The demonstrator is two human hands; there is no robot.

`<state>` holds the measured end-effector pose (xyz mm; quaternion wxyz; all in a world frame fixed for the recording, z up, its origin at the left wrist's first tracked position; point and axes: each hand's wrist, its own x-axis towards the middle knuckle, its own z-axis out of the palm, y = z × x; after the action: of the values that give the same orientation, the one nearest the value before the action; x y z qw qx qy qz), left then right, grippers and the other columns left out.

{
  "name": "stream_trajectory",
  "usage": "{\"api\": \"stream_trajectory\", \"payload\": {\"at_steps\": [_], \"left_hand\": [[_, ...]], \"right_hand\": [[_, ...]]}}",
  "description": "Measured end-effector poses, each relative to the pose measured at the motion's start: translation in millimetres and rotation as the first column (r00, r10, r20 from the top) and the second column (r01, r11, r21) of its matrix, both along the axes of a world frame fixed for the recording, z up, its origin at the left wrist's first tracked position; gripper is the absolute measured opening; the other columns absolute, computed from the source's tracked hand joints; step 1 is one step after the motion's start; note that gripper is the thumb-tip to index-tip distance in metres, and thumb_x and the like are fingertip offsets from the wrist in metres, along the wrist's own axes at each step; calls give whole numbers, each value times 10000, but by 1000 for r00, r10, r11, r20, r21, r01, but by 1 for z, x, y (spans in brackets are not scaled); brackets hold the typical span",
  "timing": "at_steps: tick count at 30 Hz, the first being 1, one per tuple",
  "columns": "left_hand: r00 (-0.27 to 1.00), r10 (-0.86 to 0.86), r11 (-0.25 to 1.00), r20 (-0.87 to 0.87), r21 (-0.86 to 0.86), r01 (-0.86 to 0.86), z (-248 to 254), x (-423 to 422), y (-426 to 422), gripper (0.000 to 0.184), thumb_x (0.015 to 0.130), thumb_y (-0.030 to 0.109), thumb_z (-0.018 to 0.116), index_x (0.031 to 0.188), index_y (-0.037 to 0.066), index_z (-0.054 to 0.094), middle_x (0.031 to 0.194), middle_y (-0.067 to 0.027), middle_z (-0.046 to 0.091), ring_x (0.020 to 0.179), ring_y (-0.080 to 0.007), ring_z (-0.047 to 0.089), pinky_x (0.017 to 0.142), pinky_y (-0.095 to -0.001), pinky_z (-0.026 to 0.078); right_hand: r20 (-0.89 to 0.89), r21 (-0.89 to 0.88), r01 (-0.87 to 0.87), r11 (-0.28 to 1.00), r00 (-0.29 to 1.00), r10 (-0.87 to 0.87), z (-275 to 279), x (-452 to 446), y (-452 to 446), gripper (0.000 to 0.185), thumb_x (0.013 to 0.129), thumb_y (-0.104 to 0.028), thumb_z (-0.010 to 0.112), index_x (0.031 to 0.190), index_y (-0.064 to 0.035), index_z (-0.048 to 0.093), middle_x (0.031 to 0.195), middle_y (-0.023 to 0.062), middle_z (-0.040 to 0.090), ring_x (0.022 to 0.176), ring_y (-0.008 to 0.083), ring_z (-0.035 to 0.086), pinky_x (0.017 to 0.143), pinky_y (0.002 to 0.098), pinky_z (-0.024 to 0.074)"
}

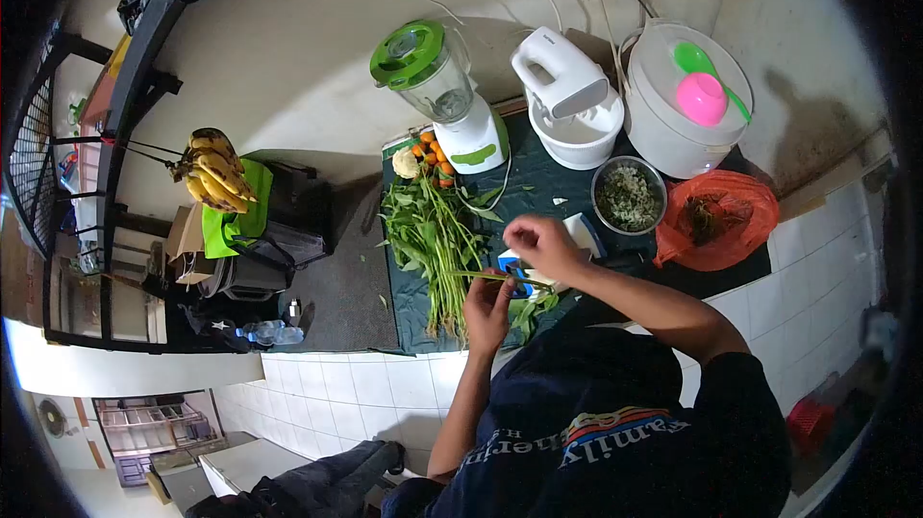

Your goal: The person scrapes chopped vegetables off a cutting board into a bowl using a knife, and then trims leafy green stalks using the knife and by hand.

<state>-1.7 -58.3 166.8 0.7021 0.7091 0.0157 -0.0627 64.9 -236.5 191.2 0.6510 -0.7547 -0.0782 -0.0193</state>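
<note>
My left hand (488, 311) is closed on a green stem (481, 276) near the front edge of the counter. Just above and to the right, my right hand (546, 247) hovers with its fingers curled; whether it holds anything is too small to tell. A heap of leafy greens (433, 239) with long stems lies left of my hands. Loose leaves (531, 314) lie below my right hand. Partly hidden behind my hands is a blue and white object (582, 235). A metal bowl (629, 195) of chopped greens and white bits stands right of them, beside a red plastic bag (716, 220).
A blender (442, 95), a white mixer (567, 85) and a lidded white container (673, 104) stand along the wall. Orange produce (433, 154) lies by the blender. Bananas (216, 172) hang at left. Another person's legs (336, 475) show at lower left.
</note>
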Motion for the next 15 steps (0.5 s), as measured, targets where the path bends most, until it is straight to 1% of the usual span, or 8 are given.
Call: {"api": "stream_trajectory", "payload": {"at_steps": [1,3,7,8,11,12,13,15], "left_hand": [[1000,-3,1000,3,-1,3,2,2,1,188,972,47,655,1139,-12,593,1018,-44,660,946,-111,608,855,-276,492],[997,80,977,-6,-197,-80,8,7,7,179,969,49,662,1127,-12,605,1012,-38,657,952,-102,602,856,-261,479],[990,94,995,108,-52,-89,38,18,15,307,1006,93,616,1286,-29,581,1077,-60,667,975,-122,612,868,-269,481],[988,81,997,129,-12,-80,42,22,17,404,1017,117,604,1384,-35,527,1142,-71,658,1006,-132,618,876,-285,494],[986,67,998,150,-25,-64,53,32,19,467,1016,120,606,1436,-38,479,1200,-75,644,1044,-143,620,889,-302,507],[989,72,997,129,-32,-69,54,33,18,491,1019,120,600,1464,-26,452,1231,-81,632,1067,-148,622,903,-308,516],[988,70,997,135,-30,-67,54,34,18,491,1019,120,600,1464,-26,452,1231,-81,632,1067,-148,622,903,-308,516],[988,52,998,148,14,-55,48,34,20,486,1022,120,593,1468,-12,453,1250,-87,627,1093,-155,621,924,-315,516]], "right_hand": [[18,-17,87,996,996,-87,-2,10,-4,88,880,-91,704,907,-12,676,778,69,697,664,128,647,624,300,510],[59,-84,204,975,978,-199,-3,31,-17,88,881,-105,707,909,-25,682,766,87,691,649,160,654,619,314,512],[201,-126,214,969,962,-186,-24,68,-30,75,882,-102,699,905,-31,694,778,108,712,674,185,691,625,319,519],[105,-160,132,978,988,-116,-30,72,-34,77,877,-95,699,909,-25,702,808,113,730,722,201,719,654,319,537],[3,-103,-47,994,999,47,-66,77,-33,101,875,-82,690,948,-13,699,846,117,745,787,225,738,705,337,557],[66,-148,-55,987,996,66,-77,73,-31,147,874,-60,675,1009,-1,691,891,128,753,845,257,743,756,362,563],[132,-225,-50,973,988,82,-74,66,-28,193,886,-74,656,1060,5,681,971,145,750,904,280,738,789,374,562],[14,-184,-196,963,979,203,-59,50,-26,248,914,-165,667,1100,-2,685,1051,160,738,950,297,729,799,370,560]]}}
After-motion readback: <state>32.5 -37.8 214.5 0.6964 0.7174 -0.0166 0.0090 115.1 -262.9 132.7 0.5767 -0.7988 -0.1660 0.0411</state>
